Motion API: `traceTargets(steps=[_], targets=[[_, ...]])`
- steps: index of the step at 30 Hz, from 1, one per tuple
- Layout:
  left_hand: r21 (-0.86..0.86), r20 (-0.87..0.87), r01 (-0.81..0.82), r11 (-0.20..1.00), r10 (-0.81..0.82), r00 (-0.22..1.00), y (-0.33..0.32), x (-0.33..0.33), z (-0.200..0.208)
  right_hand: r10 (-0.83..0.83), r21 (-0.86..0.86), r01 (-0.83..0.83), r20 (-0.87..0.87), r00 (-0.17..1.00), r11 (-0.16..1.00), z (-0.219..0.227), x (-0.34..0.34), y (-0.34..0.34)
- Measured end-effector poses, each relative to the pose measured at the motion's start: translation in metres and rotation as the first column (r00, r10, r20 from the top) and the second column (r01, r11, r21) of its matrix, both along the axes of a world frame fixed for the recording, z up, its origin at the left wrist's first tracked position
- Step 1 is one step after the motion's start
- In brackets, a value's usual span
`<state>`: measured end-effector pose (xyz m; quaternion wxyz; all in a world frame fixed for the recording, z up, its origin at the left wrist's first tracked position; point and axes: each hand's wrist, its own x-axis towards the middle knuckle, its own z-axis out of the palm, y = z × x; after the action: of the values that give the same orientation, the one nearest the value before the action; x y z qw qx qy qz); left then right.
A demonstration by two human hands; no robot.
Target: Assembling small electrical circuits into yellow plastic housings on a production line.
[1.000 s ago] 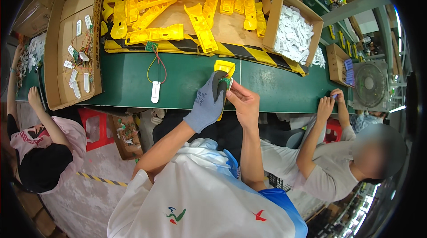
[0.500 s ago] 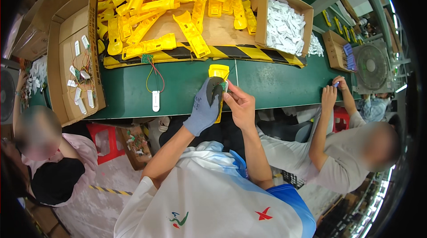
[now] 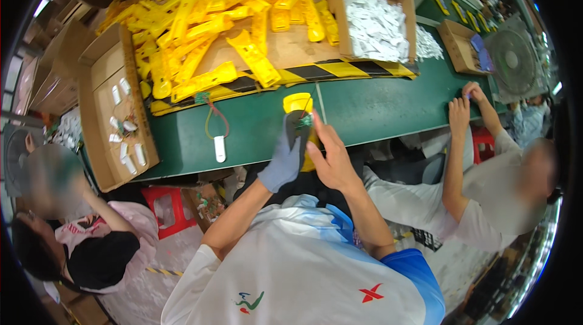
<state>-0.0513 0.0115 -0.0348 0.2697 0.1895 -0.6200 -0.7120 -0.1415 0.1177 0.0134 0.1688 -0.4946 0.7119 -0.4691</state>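
In front of my body, over the near edge of the green bench, I hold a yellow plastic casing (image 3: 297,102) upright. My left hand (image 3: 284,158), in a grey-blue glove with dark fingers, is closed around it. A small green circuit board (image 3: 303,122) with thin wires shows at the casing, by the gloved thumb. My bare right hand (image 3: 333,158) is at the casing's right side, index finger along the edge near the board and thumb lower down. Motion blur hides the exact fingertip contact. On the bench to the left lies a white module (image 3: 220,149) wired to another green board (image 3: 202,98).
Yellow casings (image 3: 200,21) lie heaped on a cardboard-topped area behind a striped edge (image 3: 328,70). Boxes hold white parts (image 3: 376,27) at right and wired white modules (image 3: 138,155) at left. Co-workers sit on both sides; one's hands (image 3: 460,112) work at right. A fan (image 3: 515,61) stands beyond.
The view has shifted a little. My right thumb has moved down and away from the index finger, which stays near the board. My left hand keeps its hold on the casing.
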Motion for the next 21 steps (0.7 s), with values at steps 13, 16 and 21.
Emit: traceTargets(steps=[13,16,21], targets=[[-0.948,0.228,0.008,0.318,0.662,0.714,-0.052,0.119,0.054,-0.455,0.109,0.517,-0.349,0.82,0.849,0.005,-0.186,0.108],[-0.943,0.247,0.053,0.33,0.582,0.774,-0.056,0.149,0.012,-0.512,0.199,0.728,-0.59,0.624,0.656,-0.026,-0.242,0.128],[-0.949,0.314,0.266,0.17,0.404,0.86,-0.041,0.18,0.005,-0.597,-0.287,0.712,-0.77,0.226,0.641,-0.01,-0.212,0.11]])
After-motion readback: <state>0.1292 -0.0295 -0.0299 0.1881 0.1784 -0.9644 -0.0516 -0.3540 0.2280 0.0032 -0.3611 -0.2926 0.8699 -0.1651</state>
